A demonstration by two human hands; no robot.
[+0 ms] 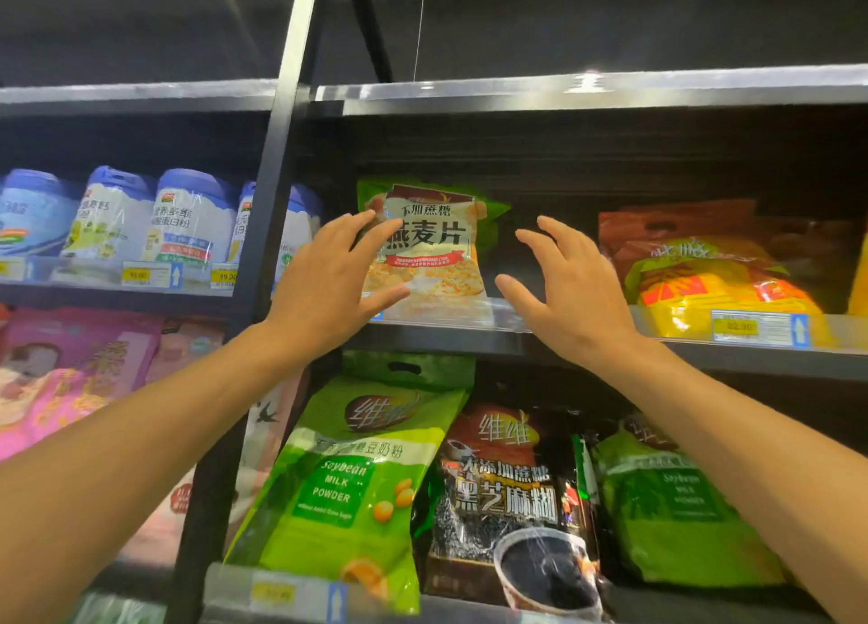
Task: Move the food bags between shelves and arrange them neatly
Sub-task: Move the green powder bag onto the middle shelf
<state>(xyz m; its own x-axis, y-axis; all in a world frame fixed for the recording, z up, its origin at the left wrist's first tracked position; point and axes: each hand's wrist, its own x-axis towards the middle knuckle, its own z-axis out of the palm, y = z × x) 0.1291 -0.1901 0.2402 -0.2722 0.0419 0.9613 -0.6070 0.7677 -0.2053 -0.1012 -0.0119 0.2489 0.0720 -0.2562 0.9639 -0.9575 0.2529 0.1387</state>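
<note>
A green oatmeal bag (pixel 430 243) stands upright on the upper shelf (pixel 469 337). My left hand (pixel 329 276) lies against the bag's left side, fingers spread and touching its front. My right hand (pixel 568 290) hovers just right of the bag, fingers apart, not touching it. On the shelf below lean a light green soybean milk powder bag (pixel 352 482), a dark black sesame bag (pixel 512 496) and another green soybean bag (pixel 671 506).
An orange and yellow bag (pixel 704 271) sits at the right of the upper shelf. Blue-lidded tins (pixel 188 214) and pink bags (pixel 70 374) fill the left bay beyond a black upright post (pixel 267 229). Price tags (pixel 756 327) line the shelf edges.
</note>
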